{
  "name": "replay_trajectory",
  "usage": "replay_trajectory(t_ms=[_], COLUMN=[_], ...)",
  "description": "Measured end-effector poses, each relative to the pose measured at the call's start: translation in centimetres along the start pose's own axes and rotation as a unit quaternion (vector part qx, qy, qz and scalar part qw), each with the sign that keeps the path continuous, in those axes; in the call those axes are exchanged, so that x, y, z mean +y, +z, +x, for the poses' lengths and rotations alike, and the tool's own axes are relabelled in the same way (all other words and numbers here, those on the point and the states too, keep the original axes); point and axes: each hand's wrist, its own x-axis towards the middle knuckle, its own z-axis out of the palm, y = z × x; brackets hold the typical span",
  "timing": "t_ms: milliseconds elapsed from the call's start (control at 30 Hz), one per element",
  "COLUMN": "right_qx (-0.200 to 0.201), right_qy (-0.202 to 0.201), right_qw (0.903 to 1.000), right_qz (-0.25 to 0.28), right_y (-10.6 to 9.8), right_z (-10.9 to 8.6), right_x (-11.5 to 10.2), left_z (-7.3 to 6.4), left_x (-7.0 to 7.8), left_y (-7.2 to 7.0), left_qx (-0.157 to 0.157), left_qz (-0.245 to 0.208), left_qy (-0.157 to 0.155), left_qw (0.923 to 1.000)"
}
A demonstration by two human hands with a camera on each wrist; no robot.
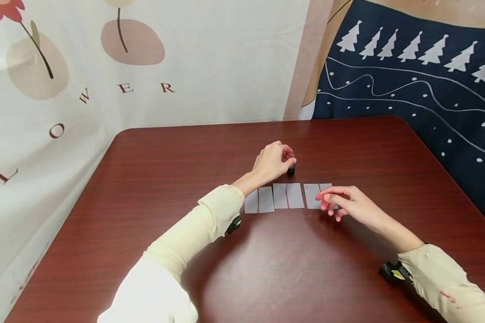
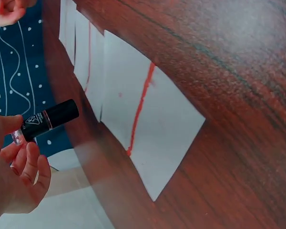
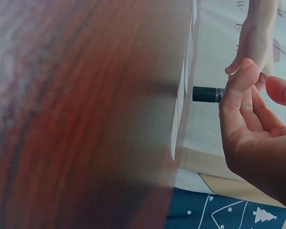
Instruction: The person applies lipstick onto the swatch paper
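Observation:
Beyond the row of papers, my left hand pinches a black lipstick tube by its clear end between thumb and fingers. The tube's black end points down toward the table. Three white paper pieces lie side by side: a left one, a middle one and a right one. A red line runs across each; the left paper's line looks thick in the left wrist view. Over the right paper, partly covering it, hovers my right hand, its fingers loosely bent and holding nothing.
The papers lie on a dark red-brown wooden table with rounded far corners. Behind it hangs a white cloth with flowers and letters. A navy cloth with white trees hangs at the right.

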Motion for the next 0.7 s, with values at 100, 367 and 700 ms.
replay_trajectory(t_ms=[100, 367, 700], right_qx=[-0.002, -0.01, -0.02], right_qy=[0.0, 0.01, -0.002], right_qw=[1.0, 0.9999, 0.9998], right_qz=[0.002, 0.003, 0.009], right_y=[-0.04, 0.09, 0.25], right_z=[0.0, 0.1, 0.08], right_x=[0.09, 0.04, -0.15], left_z=[0.15, 0.39, 0.86], left_x=[-0.27, -0.81, -0.68], left_y=[0.34, 0.82, 1.03], left_qx=[0.001, -0.001, -0.04], left_qz=[0.004, -0.014, -0.04], left_qy=[-0.004, -0.025, -0.044], left_qw=[1.0, 0.9996, 0.9974])
